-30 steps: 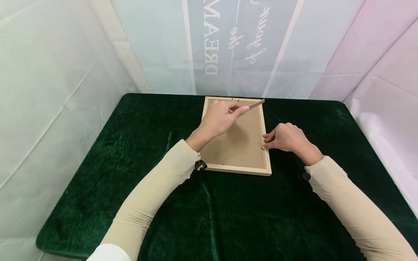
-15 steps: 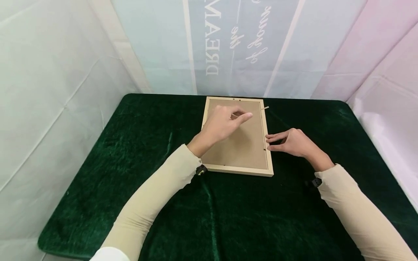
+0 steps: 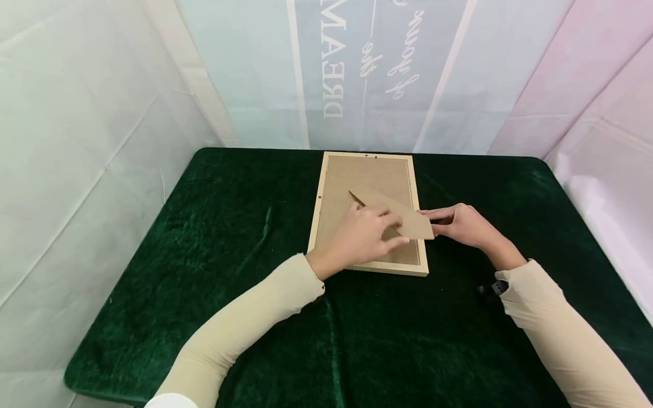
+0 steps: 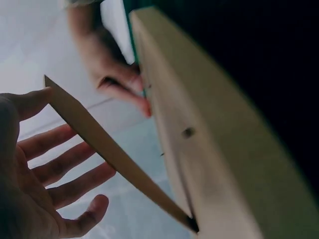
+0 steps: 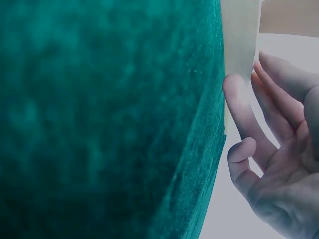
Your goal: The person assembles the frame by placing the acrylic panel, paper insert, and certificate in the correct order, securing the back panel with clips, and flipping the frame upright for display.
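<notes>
Left hand: your left hand (image 3: 362,235) is over the brown board, its thumb and fingers spread apart, with fingertips touching the thin panel.
Right hand: your right hand (image 3: 464,224) is beside the frame's right side, fingers extended with the tips touching the outer edge; the smallest finger bends in, as the right wrist view shows.
Thin panel: this brown piece (image 3: 403,218) slants up over the board, its wider end above the right rim of the frame, near your right fingertips. You cannot tell whether its other end is fixed to the board.
Wooden frame: the pale frame (image 3: 388,268) lies flat toward the far side of the desk, just right of the middle of your head view, and surrounds the brown board (image 3: 372,170).
Dark spots: a few small ones mark the rim, 1 of them on its left side (image 3: 319,197).
Sleeves: 2 cream sleeves cover your forearms; a black device (image 3: 495,289) sits at your right wrist.
Desk: dark green velvety cloth covers the desk (image 3: 163,272).
Backdrop: behind it hangs a pale blue sheet (image 3: 255,68) with white sideways lettering.
</notes>
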